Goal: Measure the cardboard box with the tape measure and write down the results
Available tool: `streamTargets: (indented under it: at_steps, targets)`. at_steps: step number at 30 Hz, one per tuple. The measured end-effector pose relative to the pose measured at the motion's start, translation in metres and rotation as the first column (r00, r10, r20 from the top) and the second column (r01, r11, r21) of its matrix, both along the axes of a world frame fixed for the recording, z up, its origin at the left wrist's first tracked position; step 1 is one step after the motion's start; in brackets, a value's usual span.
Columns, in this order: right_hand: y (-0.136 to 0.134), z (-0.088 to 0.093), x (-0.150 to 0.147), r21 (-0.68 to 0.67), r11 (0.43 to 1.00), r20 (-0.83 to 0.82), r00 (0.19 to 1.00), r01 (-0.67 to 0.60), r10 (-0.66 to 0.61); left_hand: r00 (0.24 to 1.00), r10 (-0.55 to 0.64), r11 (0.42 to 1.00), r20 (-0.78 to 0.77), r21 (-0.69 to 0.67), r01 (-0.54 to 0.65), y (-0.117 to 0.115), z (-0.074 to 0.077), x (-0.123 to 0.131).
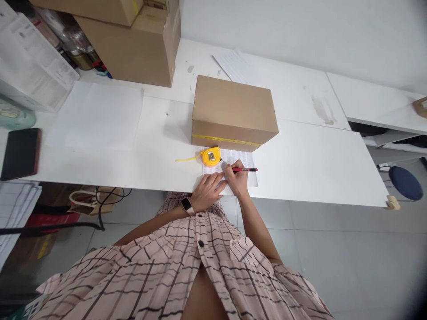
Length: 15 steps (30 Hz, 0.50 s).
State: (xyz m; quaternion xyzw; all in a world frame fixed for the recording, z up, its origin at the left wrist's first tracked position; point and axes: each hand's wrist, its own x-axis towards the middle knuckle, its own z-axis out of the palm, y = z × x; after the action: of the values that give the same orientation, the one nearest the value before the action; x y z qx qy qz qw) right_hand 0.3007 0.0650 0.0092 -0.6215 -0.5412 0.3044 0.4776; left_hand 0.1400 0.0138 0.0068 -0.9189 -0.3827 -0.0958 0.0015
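My right hand [237, 178] is closed around a red and black pen [245, 169], held over a printed sheet of paper [238, 156] at the table's front edge. My left hand [208, 192] lies flat beside it with fingers stretched out, resting on the sheet's lower left part. Just above my hands sits a yellow tape measure [211, 156], a short length of its blade out to the left. Behind it stands a closed cardboard box [233, 104] with yellow tape along its front; it covers the sheet's far edge.
The white table [310, 164] runs along the wall. Large cardboard boxes [133, 53] are stacked at the back left. White paper [96, 115] and a dark phone-like case [20, 153] lie on the left. Another sheet [235, 64] is behind the box. A blue stool [405, 183] stands at right.
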Motion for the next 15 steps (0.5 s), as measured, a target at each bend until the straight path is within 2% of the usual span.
streamTargets:
  at_steps: [7, 15]
  targets:
    - [-0.0005, -0.0005, -0.0001, -0.001, 1.0, -0.038, 0.999, 0.025, -0.026, 1.0, -0.003, 1.0, 0.001, 0.026, 0.003, -0.0006, 0.0009, -0.001]
    - [0.0001, -0.0029, 0.0015, 0.007, 1.0, -0.003, 1.0, 0.006, -0.006, 1.0, 0.004, 1.0, -0.001, 0.02, -0.003, -0.0001, -0.0007, -0.0004]
